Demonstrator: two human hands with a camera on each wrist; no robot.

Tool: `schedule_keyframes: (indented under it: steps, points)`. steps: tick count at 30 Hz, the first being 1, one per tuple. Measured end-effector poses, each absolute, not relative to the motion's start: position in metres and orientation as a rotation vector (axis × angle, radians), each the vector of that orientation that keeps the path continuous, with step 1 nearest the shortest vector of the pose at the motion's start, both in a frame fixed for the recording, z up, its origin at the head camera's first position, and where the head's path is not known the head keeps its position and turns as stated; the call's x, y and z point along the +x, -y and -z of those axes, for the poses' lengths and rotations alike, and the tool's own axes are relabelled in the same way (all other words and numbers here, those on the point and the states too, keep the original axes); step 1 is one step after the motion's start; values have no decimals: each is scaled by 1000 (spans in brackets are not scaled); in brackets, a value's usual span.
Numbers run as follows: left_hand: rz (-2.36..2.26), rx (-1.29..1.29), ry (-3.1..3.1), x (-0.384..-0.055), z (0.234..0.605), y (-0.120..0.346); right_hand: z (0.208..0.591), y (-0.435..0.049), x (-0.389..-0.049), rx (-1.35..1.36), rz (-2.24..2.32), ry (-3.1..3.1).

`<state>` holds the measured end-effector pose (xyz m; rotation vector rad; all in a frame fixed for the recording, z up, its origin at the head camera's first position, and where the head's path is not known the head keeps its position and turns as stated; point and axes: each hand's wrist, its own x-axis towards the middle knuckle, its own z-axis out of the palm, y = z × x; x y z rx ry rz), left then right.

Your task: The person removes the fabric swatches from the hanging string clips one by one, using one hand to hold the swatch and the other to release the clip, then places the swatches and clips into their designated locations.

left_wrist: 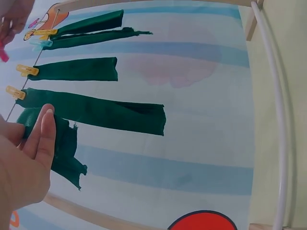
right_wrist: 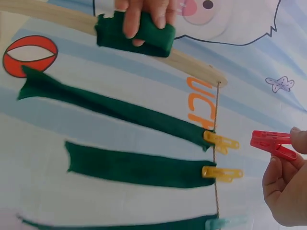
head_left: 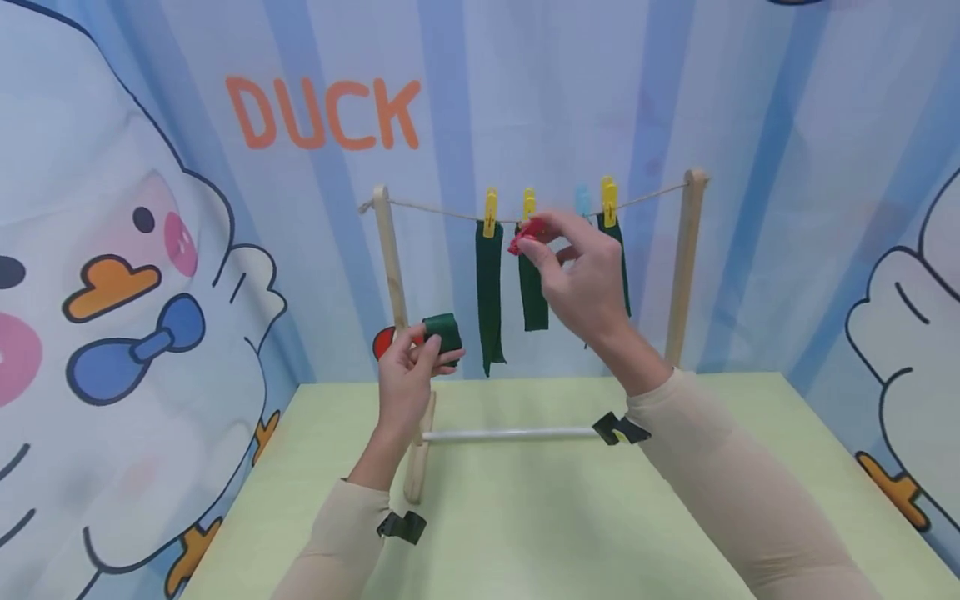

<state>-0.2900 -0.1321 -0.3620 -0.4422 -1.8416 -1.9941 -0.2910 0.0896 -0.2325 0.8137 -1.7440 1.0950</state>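
My left hand (head_left: pixel 405 371) pinches a folded strip of green cloth (head_left: pixel 444 332) in front of the left post. Between the thumb and fingers of my right hand (head_left: pixel 588 271) is a red clothespin (right_wrist: pixel 273 143), held near the middle of the string. Several green cloth strips (left_wrist: pixel 100 111) hang from the string (head_left: pixel 442 211). Yellow clothespins (right_wrist: pixel 220 140) grip some of them, and a light blue clothespin (head_left: pixel 582 201) sits between two yellow ones. In the head view my right hand partly covers the hanging strips behind it.
Two wooden posts, left (head_left: pixel 392 258) and right (head_left: pixel 684 267), carry the string. A white rod (head_left: pixel 510 434) joins their base low over the pale green table (head_left: pixel 525 517). Behind stands a striped curtain (head_left: pixel 540 83) with printed ducks.
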Motion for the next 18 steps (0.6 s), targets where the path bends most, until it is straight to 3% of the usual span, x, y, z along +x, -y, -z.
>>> schedule_keyframes:
  steps: [18]
  points:
    - [2064, -254, 1938, -263, 419, 132, 327, -191, -254, 563, -1012, 2054]
